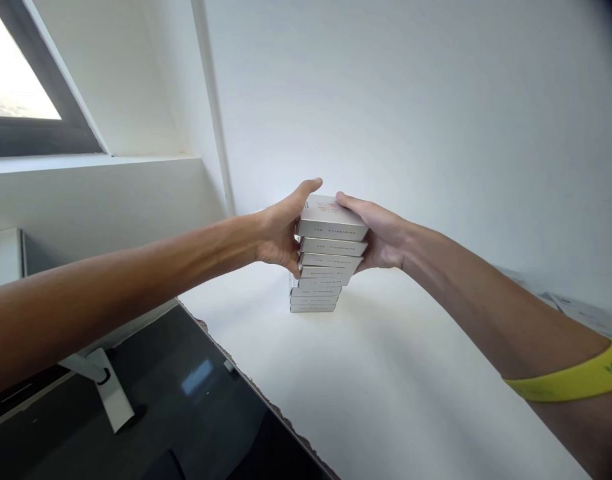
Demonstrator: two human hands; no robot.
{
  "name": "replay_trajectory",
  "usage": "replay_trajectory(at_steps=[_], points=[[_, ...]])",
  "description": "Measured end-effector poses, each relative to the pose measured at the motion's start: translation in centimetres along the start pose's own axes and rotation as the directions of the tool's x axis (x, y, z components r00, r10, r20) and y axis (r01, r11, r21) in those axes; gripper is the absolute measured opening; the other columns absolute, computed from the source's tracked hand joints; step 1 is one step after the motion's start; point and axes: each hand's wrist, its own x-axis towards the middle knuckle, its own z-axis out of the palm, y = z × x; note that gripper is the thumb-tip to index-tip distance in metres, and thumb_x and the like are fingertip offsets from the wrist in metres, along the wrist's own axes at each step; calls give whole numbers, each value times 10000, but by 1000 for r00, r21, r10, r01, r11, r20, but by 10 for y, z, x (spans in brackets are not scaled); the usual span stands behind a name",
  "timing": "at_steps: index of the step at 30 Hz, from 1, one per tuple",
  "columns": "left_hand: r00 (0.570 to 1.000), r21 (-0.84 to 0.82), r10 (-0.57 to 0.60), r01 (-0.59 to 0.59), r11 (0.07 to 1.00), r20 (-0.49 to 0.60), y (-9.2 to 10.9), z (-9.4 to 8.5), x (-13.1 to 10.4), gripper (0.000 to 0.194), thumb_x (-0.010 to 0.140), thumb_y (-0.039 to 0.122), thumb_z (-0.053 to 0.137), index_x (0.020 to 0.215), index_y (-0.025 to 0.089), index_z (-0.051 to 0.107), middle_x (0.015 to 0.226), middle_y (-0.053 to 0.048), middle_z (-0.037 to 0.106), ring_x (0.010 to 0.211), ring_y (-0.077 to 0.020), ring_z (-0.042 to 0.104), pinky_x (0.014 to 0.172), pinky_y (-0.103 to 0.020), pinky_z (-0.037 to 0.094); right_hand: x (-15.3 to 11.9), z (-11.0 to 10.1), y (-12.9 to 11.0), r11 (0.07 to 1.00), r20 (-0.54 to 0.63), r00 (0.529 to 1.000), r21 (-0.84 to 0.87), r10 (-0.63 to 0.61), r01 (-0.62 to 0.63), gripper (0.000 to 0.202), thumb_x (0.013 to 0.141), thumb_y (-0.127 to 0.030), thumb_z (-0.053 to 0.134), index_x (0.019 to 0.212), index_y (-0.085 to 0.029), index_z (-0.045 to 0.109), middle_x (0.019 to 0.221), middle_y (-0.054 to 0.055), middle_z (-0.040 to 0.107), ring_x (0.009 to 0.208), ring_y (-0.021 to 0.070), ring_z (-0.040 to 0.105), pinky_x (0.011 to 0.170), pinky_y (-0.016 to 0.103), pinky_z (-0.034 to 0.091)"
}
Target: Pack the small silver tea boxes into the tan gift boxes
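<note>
Several flat white boxes (320, 273) with small print on their sides form a tall stack on the white table (386, 373). The boxes in its upper part are set slightly askew. My left hand (285, 227) presses against the left side of the upper boxes, thumb raised near the top and the other fingers lower down. On the right side, my right hand (381, 230) grips the same upper boxes, its thumb at the top box's edge and its other fingers partly hidden behind the stack.
A white wall (411, 100) rises behind the table. At left are a window (21, 73) and a dark glossy surface (171, 387) bearing a white stand foot (113, 393). Flat items (576, 310) lie behind my right forearm.
</note>
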Motion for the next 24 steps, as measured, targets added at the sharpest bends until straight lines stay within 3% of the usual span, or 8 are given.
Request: replay_trajectory(at_steps=[4, 12, 16, 20, 24], points=[[996, -196, -69, 55, 979, -62, 1, -2, -1, 856, 704, 897, 468, 1245, 240, 563, 1151, -113, 657, 1194, -383, 595, 866, -502, 599, -1, 1, 0, 1000, 6, 1000, 12, 1, -1, 530, 894, -739, 508, 1052, -255, 654, 1029, 128, 720, 1008, 359, 689, 837, 657, 579], [1000, -154, -29, 27, 988, -5, 8, -18, -3, 880, 714, 926, 389, 1247, 250, 571, 1091, -102, 694, 1134, -358, 634, 865, -485, 594, 4, 10, -10, 1000, 17, 1000, 18, -13, 13, 555, 895, -753, 494, 1086, -256, 648, 1010, 128, 711, 1006, 364, 681, 829, 660, 577], [993, -150, -100, 90, 985, -63, 6, -24, 3, 724, 752, 866, 458, 1094, 241, 588, 1000, -90, 661, 1028, -333, 651, 843, -496, 601, 6, 16, -9, 999, -26, 999, 10, 33, -33, 537, 923, -725, 460, 1057, -233, 631, 989, 133, 695, 982, 352, 677, 852, 654, 571], [981, -39, -146, 142, 989, -124, 2, -24, 8, 614, 759, 820, 484, 897, 229, 576, 882, -79, 615, 890, -310, 640, 790, -472, 601, 6, 18, -6, 998, -63, 996, 13, 59, -58, 503, 937, -684, 458, 1073, -227, 619, 1037, 139, 687, 982, 340, 669, 858, 635, 578], [987, -90, -109, 98, 991, -120, 3, -17, 9, 626, 754, 837, 472, 909, 236, 553, 979, -90, 632, 881, -291, 630, 754, -462, 602, 5, 13, -7, 997, -58, 995, 6, 75, -74, 502, 941, -681, 451, 1078, -228, 619, 1065, 142, 685, 978, 341, 674, 841, 625, 589]])
